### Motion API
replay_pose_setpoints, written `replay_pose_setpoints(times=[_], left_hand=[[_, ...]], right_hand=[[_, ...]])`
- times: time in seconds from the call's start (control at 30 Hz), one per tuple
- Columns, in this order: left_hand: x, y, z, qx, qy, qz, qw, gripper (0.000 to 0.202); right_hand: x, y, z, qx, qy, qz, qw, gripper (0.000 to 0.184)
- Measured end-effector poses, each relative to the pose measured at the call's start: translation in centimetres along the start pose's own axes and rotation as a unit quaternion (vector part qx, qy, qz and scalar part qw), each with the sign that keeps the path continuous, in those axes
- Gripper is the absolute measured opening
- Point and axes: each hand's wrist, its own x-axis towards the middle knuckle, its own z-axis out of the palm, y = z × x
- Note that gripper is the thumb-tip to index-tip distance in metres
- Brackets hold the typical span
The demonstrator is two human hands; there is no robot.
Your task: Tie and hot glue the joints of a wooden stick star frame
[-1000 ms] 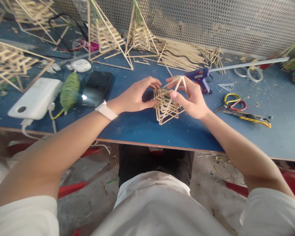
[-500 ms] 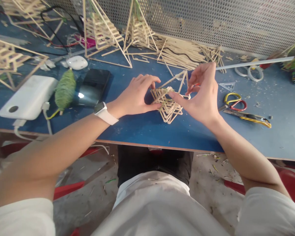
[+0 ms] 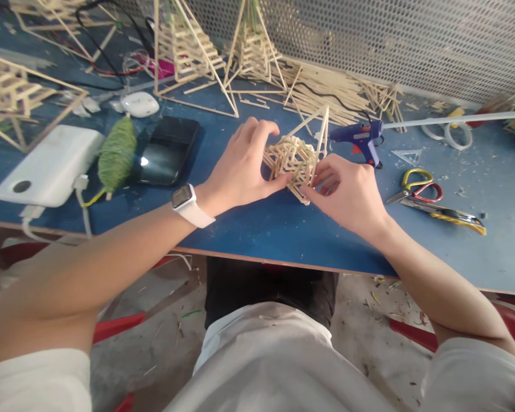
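A small pyramid frame of thin wooden sticks [image 3: 295, 157] lies tilted on the blue table [image 3: 257, 223], in the middle. My left hand [image 3: 242, 166] grips its left side, thumb under and fingers curled over the top. My right hand [image 3: 352, 191] holds its right lower side, with thumb and fingers pinched on the sticks. A white watch [image 3: 187, 204] sits on my left wrist. Green thread seems to run through the frame.
A blue glue gun [image 3: 360, 137] lies just behind my right hand. Scissors [image 3: 414, 183] and a yellow cutter [image 3: 448, 213] lie to the right. A black phone [image 3: 167, 150], green yarn [image 3: 117, 154] and a white power bank [image 3: 47, 166] lie left. Larger stick pyramids [image 3: 189, 51] and loose sticks [image 3: 326, 91] stand behind.
My right hand came down from above the frame to its lower right side. The frame has been turned and tipped more towards me. My left hand kept its hold.
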Motion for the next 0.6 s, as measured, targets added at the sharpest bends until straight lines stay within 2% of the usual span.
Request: replay_pose_setpoints(times=[0.13, 0.23, 0.37, 0.43, 0.5, 0.53, 0.6], left_hand=[[0.0, -0.1, 0.0, 0.006, 0.019, -0.016, 1.0, 0.094], [0.0, -0.6, 0.3, 0.012, 0.025, -0.014, 1.0, 0.093], [0.0, -1.5, 0.7, 0.004, 0.027, -0.008, 1.0, 0.099], [0.0, -1.8, 0.8, 0.004, 0.025, -0.008, 1.0, 0.102], [0.1, -1.9, 0.8, 0.011, 0.021, -0.008, 1.0, 0.101], [0.1, -1.8, 0.8, 0.017, 0.02, -0.008, 1.0, 0.099], [0.1, -1.6, 0.6, 0.036, 0.019, -0.006, 0.999, 0.094]], right_hand=[[0.2, 0.7, 0.8, 0.026, 0.006, 0.019, 0.999, 0.041], [0.3, 0.9, 1.0, 0.009, 0.012, 0.024, 1.0, 0.04], [0.4, 0.5, -0.1, -0.059, 0.013, 0.015, 0.998, 0.045], [0.5, 0.2, -0.9, -0.061, 0.006, 0.006, 0.998, 0.046], [0.7, 0.0, -1.5, 0.0, 0.013, -0.016, 1.0, 0.042], [0.9, 0.0, -1.6, 0.066, 0.026, -0.029, 0.997, 0.041], [1.3, 0.1, -1.6, 0.246, 0.06, -0.044, 0.967, 0.043]])
